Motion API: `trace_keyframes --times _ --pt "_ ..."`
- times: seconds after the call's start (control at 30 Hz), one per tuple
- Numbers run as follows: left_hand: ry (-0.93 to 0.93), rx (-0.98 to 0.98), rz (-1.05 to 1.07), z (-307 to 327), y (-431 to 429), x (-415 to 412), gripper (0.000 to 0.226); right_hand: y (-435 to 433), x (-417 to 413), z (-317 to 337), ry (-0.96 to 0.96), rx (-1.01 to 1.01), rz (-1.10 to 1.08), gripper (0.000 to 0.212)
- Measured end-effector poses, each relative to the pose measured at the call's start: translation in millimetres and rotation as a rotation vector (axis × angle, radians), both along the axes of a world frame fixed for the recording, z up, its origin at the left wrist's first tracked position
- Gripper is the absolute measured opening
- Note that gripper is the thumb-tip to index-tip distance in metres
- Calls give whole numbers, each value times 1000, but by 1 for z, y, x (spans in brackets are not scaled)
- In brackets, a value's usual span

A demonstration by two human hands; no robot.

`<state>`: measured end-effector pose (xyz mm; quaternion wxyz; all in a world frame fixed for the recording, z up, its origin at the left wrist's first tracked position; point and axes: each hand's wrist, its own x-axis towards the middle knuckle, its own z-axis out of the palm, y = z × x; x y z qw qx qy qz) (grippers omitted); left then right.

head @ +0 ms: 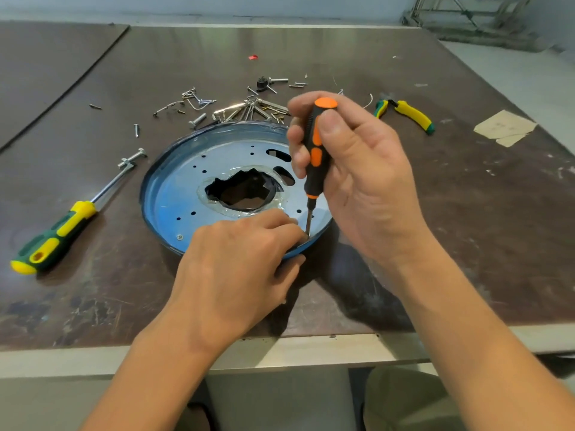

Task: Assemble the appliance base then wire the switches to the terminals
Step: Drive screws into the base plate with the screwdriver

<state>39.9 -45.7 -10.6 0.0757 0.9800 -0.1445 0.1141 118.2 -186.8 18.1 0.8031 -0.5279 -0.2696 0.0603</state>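
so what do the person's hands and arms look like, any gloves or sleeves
Everything is bare. The left hand and right hand wear no gloves, rings or watch. The left forearm and right forearm show no sleeve up to the frame's edge. The right thumbnail is cut short.

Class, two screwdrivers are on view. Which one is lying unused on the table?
The green-and-yellow screwdriver, left of the blue base plate; the orange-and-black screwdriver stands upright in the right hand.

Shiny blue-tinted metal base plate (174, 194), matt scuffed brown tabletop (435, 213)
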Motion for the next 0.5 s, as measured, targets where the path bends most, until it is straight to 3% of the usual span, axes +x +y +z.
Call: trace_keyframes --times 0.17,0.33,0.43,0.5 --pt "-6 -4 -10 1 0 -1 20 5 -2 -2 -90 -34 -101 11" --pt "6 25 -13 0 1 0 23 3 0 -1 -47 -13 -151 14" --pt "3 18 -30 2 3 -2 22 -10 6 7 42 195 -103 2" --pt "17 13 -34 4 4 -3 22 -29 16 17 81 371 -103 8"
